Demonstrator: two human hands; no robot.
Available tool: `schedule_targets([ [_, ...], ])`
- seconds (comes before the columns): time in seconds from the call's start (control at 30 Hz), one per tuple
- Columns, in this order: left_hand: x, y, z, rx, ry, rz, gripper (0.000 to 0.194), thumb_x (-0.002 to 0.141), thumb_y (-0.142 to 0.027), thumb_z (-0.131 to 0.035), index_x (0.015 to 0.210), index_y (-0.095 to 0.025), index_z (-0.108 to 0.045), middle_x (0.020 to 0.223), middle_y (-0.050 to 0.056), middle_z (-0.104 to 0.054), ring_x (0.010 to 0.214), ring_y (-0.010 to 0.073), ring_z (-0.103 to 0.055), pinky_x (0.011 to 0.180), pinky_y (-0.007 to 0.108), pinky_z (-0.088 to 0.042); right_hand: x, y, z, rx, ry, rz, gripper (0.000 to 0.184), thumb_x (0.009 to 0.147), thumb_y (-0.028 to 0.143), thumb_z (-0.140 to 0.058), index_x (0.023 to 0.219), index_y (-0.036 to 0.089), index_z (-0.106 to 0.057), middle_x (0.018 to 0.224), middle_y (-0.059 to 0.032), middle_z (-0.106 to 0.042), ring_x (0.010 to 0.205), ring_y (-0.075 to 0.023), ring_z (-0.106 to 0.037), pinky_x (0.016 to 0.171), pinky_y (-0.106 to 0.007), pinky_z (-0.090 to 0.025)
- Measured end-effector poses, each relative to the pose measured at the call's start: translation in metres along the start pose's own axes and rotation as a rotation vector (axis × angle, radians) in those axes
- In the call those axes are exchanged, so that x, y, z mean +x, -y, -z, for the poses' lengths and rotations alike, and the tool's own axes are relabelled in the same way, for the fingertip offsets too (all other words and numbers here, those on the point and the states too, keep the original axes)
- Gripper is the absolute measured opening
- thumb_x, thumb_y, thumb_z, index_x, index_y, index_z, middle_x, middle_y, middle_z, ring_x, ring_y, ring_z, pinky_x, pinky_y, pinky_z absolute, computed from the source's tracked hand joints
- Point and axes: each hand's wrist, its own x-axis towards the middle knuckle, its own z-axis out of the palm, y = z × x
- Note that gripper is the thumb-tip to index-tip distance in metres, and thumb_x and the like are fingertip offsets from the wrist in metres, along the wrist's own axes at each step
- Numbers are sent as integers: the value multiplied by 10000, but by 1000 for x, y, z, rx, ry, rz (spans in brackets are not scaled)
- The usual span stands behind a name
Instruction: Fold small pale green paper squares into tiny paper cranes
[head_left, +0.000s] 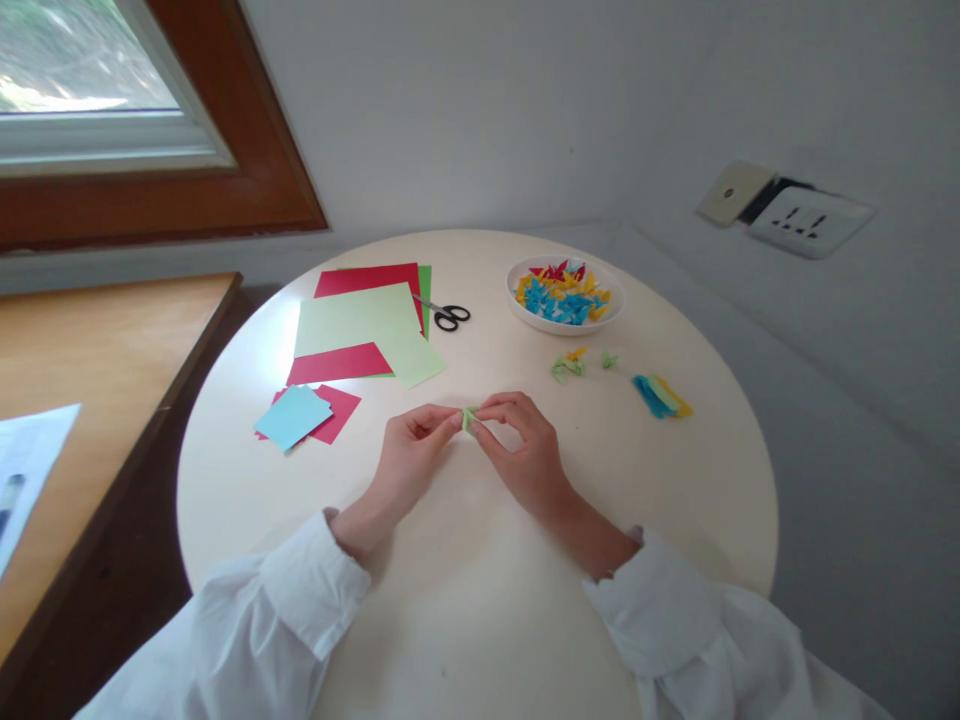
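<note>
Between the fingertips of both hands is a small folded piece of light green paper, held just above the middle of the round table. My left hand pinches its left side between thumb and forefinger. From the other side my right hand grips it the same way, thumb below and fingers above. Fingertips cover part of the paper, so its full shape is hidden. Beyond my right hand lie several small green folded paper pieces with a yellow one, and another green one sits apart.
A white dish holds many red, yellow and blue folded papers. Black-handled scissors touch large coloured sheets at the back left. Small blue and red paper squares lie left; blue, green and yellow strips lie right on the round table.
</note>
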Motion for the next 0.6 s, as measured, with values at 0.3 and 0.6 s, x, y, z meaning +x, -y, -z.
schedule_targets([
  [0.3, -1, -3, -2, -10, 31, -14, 233, 638, -342, -740, 745, -146, -674, 753, 44, -673, 668, 135, -594, 618, 242, -460, -1, 0, -3, 144, 32, -155, 45, 779, 215, -582, 735, 209, -591, 839, -36, -652, 815, -162, -608, 723, -303, -486],
  [0.6, -2, -5, -2, 84, -49, -57, 198, 645, -323, -727, 716, -152, -655, 694, 24, -660, 606, 117, -570, 561, 225, -435, 1, 3, -4, 389, 41, -396, 77, 721, 268, -621, 701, 193, -618, 697, -14, -649, 666, -141, -599, 641, -270, -499],
])
